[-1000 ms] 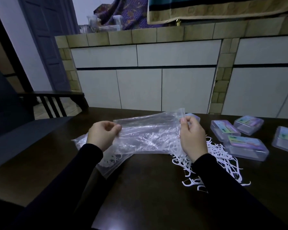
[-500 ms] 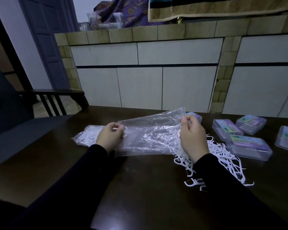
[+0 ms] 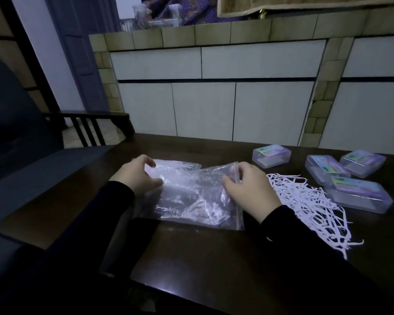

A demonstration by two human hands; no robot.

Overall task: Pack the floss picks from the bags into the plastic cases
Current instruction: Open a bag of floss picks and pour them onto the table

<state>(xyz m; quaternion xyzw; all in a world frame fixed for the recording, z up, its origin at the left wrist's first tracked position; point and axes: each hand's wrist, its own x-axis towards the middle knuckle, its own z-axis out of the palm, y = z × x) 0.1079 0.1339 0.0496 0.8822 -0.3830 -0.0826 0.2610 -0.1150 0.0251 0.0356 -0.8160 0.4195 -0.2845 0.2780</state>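
Centrally, we see a clear, crinkled zip-top plastic bag (image 3: 191, 198) lying flat on the dark wooden table (image 3: 214, 258). Our left hand (image 3: 138, 176) rests on its left end, fingers loosely curled; whether they grasp it we cannot tell. Our right hand (image 3: 248, 189) pinches the zip edge. Loose white floss picks (image 3: 309, 205) lie heaped just right of it, beside closed transparent plastic cases (image 3: 359, 196).

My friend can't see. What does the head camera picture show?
Two hands, left hand and right hand, hold a clear plastic bag flat on a dark table. A pile of white floss picks lies to the right, beside closed plastic cases.
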